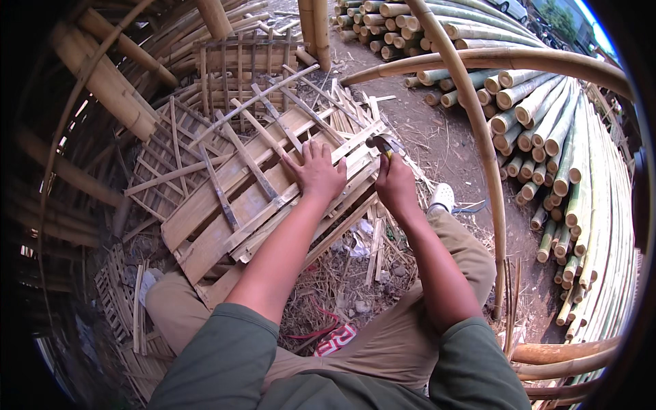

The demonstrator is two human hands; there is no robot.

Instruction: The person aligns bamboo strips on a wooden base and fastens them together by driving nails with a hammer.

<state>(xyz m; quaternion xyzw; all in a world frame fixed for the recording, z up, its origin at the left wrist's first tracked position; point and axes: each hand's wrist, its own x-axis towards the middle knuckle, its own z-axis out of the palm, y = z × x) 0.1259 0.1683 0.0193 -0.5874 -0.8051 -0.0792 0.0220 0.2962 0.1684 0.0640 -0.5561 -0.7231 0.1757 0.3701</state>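
Observation:
My left hand [318,169] lies on a panel of split bamboo slats [205,229], its fingers apart, pressing near the bundled strips along the panel's right side. Thin cross strips [251,164] run over the wider slats. Just to the right, my right hand [396,183] is wrapped round the handle of a hammer [384,142], which shows a bit of yellow below its dark metal head. The hammer head is over the right end of the panel; whether it touches the wood I cannot tell. Any nail under my left fingers is hidden.
Long bamboo poles [547,130] are stacked at the right. A curved bamboo post [471,102] rises between them and me. Lattice panels [236,61] lean at the back left. Wood scraps and shavings [372,256] litter the ground between my legs, beside a red and white packet [336,339].

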